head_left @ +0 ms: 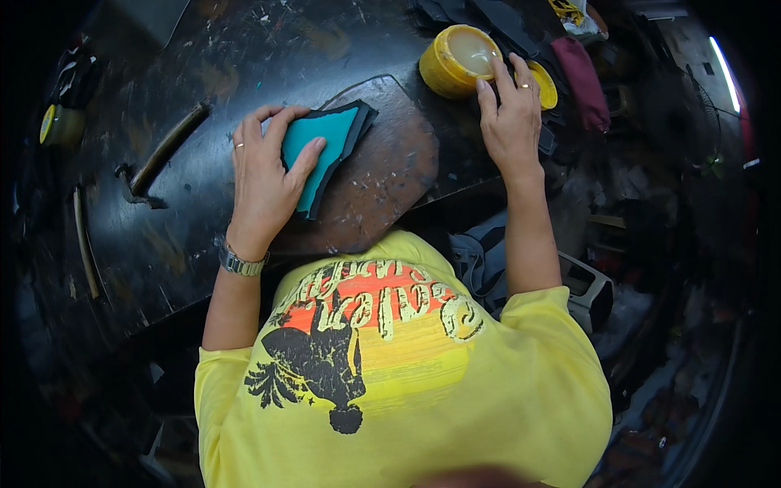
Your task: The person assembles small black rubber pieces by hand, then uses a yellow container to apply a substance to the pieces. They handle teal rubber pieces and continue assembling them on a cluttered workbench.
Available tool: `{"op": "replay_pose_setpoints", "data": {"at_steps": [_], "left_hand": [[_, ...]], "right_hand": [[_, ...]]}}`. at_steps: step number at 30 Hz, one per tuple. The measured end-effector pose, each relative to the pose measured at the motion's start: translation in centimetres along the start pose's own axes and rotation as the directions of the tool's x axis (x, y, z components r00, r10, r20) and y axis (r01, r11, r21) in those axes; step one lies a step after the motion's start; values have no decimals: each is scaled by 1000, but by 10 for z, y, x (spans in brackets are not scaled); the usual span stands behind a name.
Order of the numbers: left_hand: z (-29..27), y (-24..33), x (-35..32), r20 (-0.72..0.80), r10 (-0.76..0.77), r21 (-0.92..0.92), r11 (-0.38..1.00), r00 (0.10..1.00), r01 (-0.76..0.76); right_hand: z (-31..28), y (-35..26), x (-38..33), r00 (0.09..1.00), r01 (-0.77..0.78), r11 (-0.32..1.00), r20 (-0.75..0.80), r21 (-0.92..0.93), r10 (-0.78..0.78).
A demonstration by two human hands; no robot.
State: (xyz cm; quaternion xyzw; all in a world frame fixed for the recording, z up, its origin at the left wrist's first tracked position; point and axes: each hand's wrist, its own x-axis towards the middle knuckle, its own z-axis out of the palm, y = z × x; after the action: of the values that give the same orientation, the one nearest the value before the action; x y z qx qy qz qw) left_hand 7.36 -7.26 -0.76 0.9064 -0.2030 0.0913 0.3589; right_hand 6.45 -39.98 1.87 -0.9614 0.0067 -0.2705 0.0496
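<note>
My left hand [264, 167] grips a small stack of sheet pieces [329, 146], teal on the upper face with ragged dark edges. The stack is tilted over a worn brown board [378, 175] at the table's near edge. To the right, my right hand [512, 122] has its fingers apart at the right rim of a yellow tub [442, 69]. Pale, wet-looking stuff fills the tub. Whether a fingertip dips into it I cannot tell. A yellow lid [547, 86] lies partly hidden behind that hand.
A hammer [168, 150] and a thin wooden stick [84, 244] lie on the dark table [211, 252] at left. A yellow-lidded jar [63, 125] stands at the far left. Dark sheets [500, 24] and a maroon piece [581, 81] sit beyond the tub.
</note>
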Motion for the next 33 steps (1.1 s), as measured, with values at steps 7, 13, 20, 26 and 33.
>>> {"op": "replay_pose_setpoints", "data": {"at_steps": [7, 13, 20, 26, 33], "left_hand": [[4, -10, 5, 75, -57, -278, 958, 996, 76], [6, -15, 5, 99, -49, -274, 959, 994, 74], [7, -19, 2, 102, -15, -325, 945, 995, 47], [9, -21, 1, 84, 4, -307, 951, 996, 22], [10, -23, 1, 78, 0, -312, 950, 997, 24]], "right_hand": [[-23, -42, -38, 969, -133, 979, 229, 158, 94], [11, -96, -44, 979, -83, 616, 181, 783, -98], [41, -113, -32, 943, -101, 757, 304, 645, -133], [40, -116, -48, 934, -47, 790, 307, 612, -183], [5, -120, -71, 851, 198, 831, 329, 520, -409]]}}
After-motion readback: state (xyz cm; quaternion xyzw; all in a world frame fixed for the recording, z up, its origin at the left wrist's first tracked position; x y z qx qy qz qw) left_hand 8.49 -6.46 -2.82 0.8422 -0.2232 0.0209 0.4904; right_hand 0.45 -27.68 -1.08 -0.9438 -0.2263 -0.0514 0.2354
